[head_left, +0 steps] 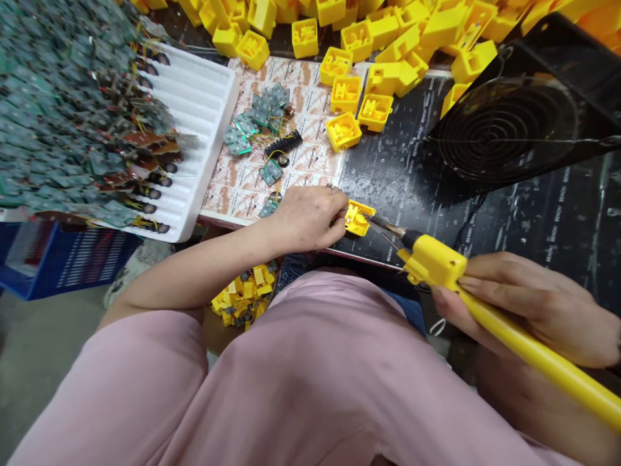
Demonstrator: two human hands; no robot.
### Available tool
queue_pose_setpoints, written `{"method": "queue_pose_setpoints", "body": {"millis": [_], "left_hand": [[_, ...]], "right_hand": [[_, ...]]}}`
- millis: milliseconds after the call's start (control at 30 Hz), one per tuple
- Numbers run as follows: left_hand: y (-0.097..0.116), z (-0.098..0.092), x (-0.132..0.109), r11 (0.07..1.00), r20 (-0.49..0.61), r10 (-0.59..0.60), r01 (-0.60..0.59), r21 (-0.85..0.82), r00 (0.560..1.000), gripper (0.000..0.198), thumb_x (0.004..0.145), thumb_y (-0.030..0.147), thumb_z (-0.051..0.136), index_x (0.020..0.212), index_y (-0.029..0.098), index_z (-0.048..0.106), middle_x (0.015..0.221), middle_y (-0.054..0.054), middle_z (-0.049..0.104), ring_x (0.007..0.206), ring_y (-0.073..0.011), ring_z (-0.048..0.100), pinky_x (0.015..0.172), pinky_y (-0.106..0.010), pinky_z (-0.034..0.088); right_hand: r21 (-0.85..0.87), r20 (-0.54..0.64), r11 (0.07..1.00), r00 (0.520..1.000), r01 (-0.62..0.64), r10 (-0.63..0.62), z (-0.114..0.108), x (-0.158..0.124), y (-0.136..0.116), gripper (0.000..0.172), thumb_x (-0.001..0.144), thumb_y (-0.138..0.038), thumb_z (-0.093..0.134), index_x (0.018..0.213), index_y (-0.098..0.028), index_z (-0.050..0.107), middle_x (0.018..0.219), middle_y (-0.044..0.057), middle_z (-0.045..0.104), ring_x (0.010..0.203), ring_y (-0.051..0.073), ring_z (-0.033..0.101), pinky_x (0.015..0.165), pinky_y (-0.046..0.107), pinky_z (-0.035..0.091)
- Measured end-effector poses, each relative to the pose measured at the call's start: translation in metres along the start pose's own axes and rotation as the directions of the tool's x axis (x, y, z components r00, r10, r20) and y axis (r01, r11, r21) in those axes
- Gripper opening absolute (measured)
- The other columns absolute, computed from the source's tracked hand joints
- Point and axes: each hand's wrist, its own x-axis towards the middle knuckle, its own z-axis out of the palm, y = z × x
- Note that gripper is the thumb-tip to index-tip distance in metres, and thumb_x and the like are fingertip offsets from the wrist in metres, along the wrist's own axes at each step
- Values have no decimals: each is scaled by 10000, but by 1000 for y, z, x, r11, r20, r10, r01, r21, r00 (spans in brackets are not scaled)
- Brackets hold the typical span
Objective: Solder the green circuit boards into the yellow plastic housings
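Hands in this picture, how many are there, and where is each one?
2. The left hand is near the middle, holding a small yellow case on the table. The right hand is at the right, gripping a yellow tool. No others show.

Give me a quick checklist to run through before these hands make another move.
1. Yellow casing open side up: ok, its inside shows.
2. Casing held: ok, the left hand has thumb and fingers at its left end.
3. Yellow tool in hand: ok, gripped by the right hand.
4. Tool's dark tip touching the casing: cannot tell, it ends close to the right edge.
5. Tip hot: cannot tell from sight.
6. Loose circuit boards apart from the tip: ok, they lie left of the casing.
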Motion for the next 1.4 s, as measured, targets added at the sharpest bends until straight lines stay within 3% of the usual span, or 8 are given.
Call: {"method": "queue_pose_setpoints", "body": {"millis": [100,433,567,800,967,1067,1167,1400], "left_hand": [[0,-2,0,1000,-1,14,-14,5,1000,285,830,295,462,865,172,717,738,-74,703,698,-214,648,541,-296,302],[0,-1,0,999,-28,40,-39,20,999,258,827,280,469,832,173,704,723,-70,696,687,-206,644,537,-299,278],[-1,0,1,998,-43,58,-57,25,997,265,835,279,464,844,171,706,726,-67,703,691,-198,647,523,-297,243],[0,-2,1,997,-6,66,-66,50,998,278,852,281,452,863,166,704,735,-75,696,698,-217,645,534,-310,258],[0,-2,1,998,6,63,-63,22,998,262,854,258,440,850,164,685,742,-80,687,704,-218,643,554,-319,308],[-3,0,-2,996,-31,92,-92,2,995,264,873,265,440,863,164,684,762,-79,688,766,-222,645,760,-374,447],[-10,5,-10,990,-130,84,-97,-101,988,260,897,297,470,965,176,690,886,-71,726,916,-230,647,1079,-501,363],[-22,18,-18,940,-292,-35,-68,-335,956,273,972,277,472,992,237,741,894,-12,746,901,-176,657,1146,-516,283]], "right_hand": [[-77,57,983,985,167,-163,6,5,-2,232,932,-403,619,732,-286,603,660,-30,648,541,106,615,436,230,504],[-129,239,959,946,254,-219,6,19,-6,140,894,-283,675,765,-278,619,707,-27,673,542,108,606,466,246,499],[-99,105,971,973,216,-206,3,16,-5,312,943,-470,587,709,-266,611,647,-6,635,534,112,582,439,246,471],[-85,39,974,977,212,-209,8,15,4,269,922,-409,633,715,-241,599,625,2,648,504,108,600,395,222,450],[-52,-74,988,986,145,-149,11,11,7,290,675,-228,876,883,-258,676,658,-21,694,476,128,618,364,217,461],[-90,-250,996,968,3,-25,14,1,8,526,588,-252,926,1075,-280,730,745,8,737,473,141,616,326,232,417],[-7,-335,996,939,-91,83,19,-7,8,672,573,-238,927,1205,-267,703,791,36,754,477,145,622,318,229,402],[156,-517,988,852,-1,82,34,-9,17,248,649,-182,866,859,-202,735,693,-5,705,559,144,662,511,266,575]]}}
